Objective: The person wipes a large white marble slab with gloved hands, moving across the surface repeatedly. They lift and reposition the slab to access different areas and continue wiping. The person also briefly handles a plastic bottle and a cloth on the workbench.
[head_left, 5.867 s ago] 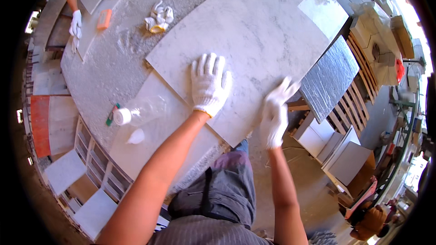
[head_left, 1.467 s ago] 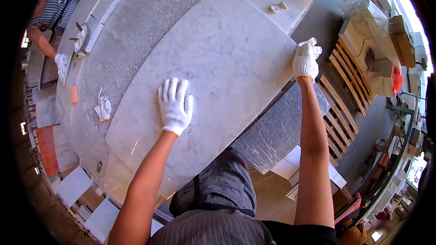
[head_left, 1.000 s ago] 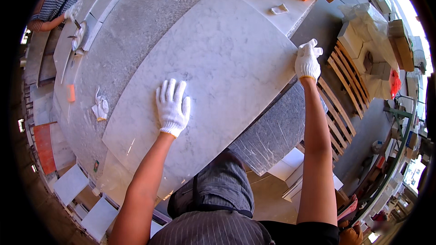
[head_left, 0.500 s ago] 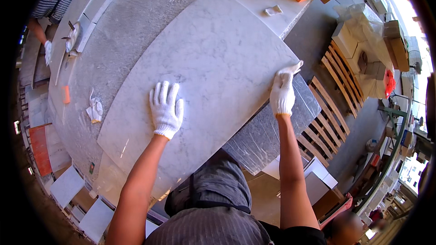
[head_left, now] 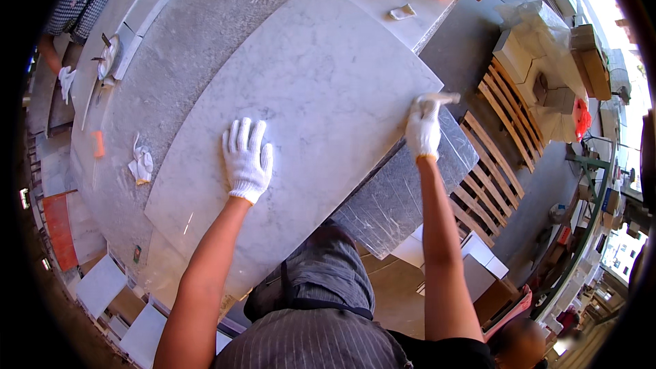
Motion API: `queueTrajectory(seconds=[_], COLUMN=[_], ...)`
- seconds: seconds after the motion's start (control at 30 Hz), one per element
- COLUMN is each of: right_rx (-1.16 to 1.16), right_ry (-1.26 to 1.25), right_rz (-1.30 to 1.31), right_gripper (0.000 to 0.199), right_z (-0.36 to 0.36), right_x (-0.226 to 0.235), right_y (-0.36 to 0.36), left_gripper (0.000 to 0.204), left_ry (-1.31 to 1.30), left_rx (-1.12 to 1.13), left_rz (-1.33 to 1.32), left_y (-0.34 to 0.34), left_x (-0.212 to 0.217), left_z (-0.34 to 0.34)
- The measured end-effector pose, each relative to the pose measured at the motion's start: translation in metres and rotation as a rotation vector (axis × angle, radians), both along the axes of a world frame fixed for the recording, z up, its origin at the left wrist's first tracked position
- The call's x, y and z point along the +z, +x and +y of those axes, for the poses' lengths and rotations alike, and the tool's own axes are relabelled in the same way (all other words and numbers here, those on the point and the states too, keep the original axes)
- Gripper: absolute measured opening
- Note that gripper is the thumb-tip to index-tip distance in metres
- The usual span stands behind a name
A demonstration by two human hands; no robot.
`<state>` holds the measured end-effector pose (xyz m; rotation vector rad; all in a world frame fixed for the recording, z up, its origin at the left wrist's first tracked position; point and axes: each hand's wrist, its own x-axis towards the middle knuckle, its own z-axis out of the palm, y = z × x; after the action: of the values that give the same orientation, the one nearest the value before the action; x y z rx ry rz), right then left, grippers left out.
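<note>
Back from the far-right corner and a little way down the near edge of the pale marble slab point(head_left: 307, 96) has come my right hand point(head_left: 424, 126), which sat at that corner a second ago; my left hand point(head_left: 247, 157) stays put. Taking the slab as my clock, it lies flat on the grey tabletop point(head_left: 171, 61), with my left grip at 8 o'clock, spread palm-down on its face and holding nothing. My right grip is at 3 o'clock, partly curled, fingertips blurred; I cannot tell whether it pinches anything. A dark stone slab point(head_left: 383, 198) sits lower, at 4 o'clock. I judge this step to be working along the edge; the next move calls for light, even contact there, left palm steadying.
</note>
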<state>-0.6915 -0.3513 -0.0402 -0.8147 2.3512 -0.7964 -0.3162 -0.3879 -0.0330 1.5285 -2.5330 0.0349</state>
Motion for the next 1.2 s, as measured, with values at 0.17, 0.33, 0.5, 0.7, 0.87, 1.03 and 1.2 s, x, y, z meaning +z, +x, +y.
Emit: queueTrajectory(seconds=[0.17,0.33,0.5,0.7,0.87,1.03,1.2], right_rx=[-0.015,-0.046,-0.052,-0.033,-0.007,0.031,0.123], right_ry=[-0.038,-0.066,-0.113,-0.020,0.077,0.061,-0.057], right_rz=[-0.045,-0.010,0.071,0.238,0.282,0.344,0.379], right_gripper=[0.019,0.019,0.023,0.035,0.038,0.033,0.023], right_z=[0.052,0.033,-0.008,-0.038,-0.047,-0.025,0.028], right_x=[0.013,0.008,-0.008,-0.021,-0.013,-0.016,-0.008], right_y=[0.066,0.040,-0.029,-0.085,-0.083,-0.055,0.030], left_gripper=[0.054,0.054,0.053,0.054,0.054,0.052,0.050], left_ry=[0.023,0.020,0.018,0.013,0.003,-0.008,-0.019], left_rx=[-0.019,-0.024,-0.027,-0.031,-0.014,-0.017,-0.009], left_rz=[0.039,0.025,0.006,0.003,0.024,0.038,0.019], left_y=[-0.005,-0.006,-0.005,-0.007,-0.003,-0.006,-0.006], left_x=[0.002,0.001,0.002,0.001,-0.002,-0.003,-0.002], left_z=[-0.001,0.000,0.000,-0.003,-0.002,-0.002,0.000])
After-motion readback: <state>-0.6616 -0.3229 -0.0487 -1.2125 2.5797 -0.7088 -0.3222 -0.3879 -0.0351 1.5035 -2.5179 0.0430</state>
